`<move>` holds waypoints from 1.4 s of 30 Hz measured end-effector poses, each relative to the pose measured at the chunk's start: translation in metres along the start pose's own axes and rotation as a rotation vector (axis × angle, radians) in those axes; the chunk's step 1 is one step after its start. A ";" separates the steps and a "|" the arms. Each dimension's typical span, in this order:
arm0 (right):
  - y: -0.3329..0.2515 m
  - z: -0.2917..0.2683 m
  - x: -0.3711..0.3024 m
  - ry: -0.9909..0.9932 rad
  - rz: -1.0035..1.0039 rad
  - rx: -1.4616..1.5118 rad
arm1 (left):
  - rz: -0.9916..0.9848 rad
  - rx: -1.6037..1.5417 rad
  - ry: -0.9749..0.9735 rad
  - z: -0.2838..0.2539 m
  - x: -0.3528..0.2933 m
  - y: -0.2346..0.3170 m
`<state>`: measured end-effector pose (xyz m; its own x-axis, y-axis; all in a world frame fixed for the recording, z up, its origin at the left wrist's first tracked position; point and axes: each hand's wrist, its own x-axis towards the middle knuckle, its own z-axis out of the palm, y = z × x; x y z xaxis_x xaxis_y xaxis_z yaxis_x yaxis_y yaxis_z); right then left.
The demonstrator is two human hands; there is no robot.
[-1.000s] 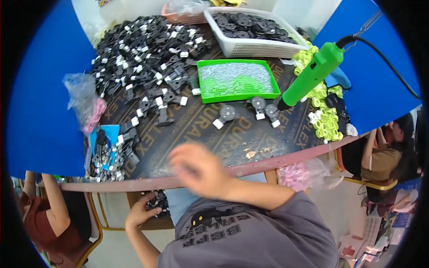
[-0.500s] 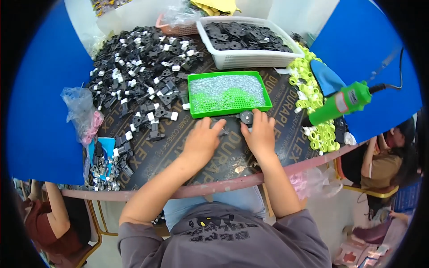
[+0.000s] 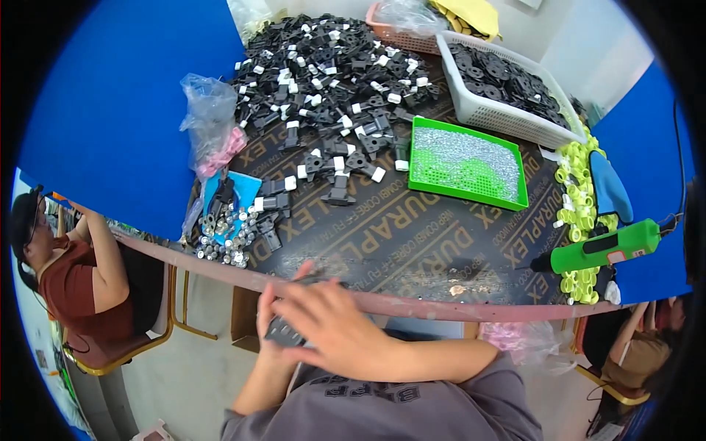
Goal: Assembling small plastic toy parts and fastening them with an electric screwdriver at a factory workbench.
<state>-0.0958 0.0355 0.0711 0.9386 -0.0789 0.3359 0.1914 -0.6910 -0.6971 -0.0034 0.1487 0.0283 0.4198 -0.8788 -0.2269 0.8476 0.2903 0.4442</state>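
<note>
Both my hands are together just off the table's front edge, left of the middle. In my left hand lies a dark plastic part with small light spots on its face. My right hand reaches across over it, fingers stretched out and partly covering the part and the left fingers. Whether the right hand touches the part cannot be made out. Nearest on the table is a heap of small silvery metal pieces beside a blue sheet.
Black parts with white ends are heaped at the back left. A green tray holds small silvery pieces. Behind it stands a white basket of black discs. A green power screwdriver hangs at right by yellow-green rings.
My hands have left the spot in front of the green tray and come left and nearer, past the table edge. They are now together around a dark part. The view has swung left.
</note>
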 end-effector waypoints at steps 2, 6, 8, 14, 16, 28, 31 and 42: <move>-0.001 0.019 0.009 -0.002 -0.135 0.051 | 0.125 -0.253 0.111 -0.029 -0.023 0.013; 0.009 0.023 0.036 -0.046 -0.141 0.025 | 0.182 -0.429 0.292 -0.113 -0.074 0.050; 0.030 0.013 0.044 0.042 -0.041 -0.131 | 0.153 -0.541 0.322 -0.158 -0.083 0.057; 0.119 -0.020 0.098 0.204 0.159 -0.415 | 0.094 -0.080 0.803 -0.387 -0.115 0.051; 0.141 -0.022 0.112 0.260 0.139 -0.382 | 0.001 0.221 1.182 -0.428 -0.114 0.045; 0.140 0.009 0.151 -0.191 -0.154 -0.433 | 0.642 1.986 0.613 -0.024 0.023 0.086; 0.128 0.005 0.141 -0.193 -0.154 -0.441 | 0.725 2.107 0.607 -0.025 0.049 0.068; 0.110 -0.023 0.080 -0.147 -0.135 -0.565 | 0.973 1.936 0.630 -0.037 0.059 0.084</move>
<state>-0.0059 -0.0634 0.0354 0.9543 0.1085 0.2786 0.1670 -0.9663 -0.1959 0.1042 0.1353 0.0203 0.7273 -0.4365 0.5295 -0.6841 -0.5231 0.5083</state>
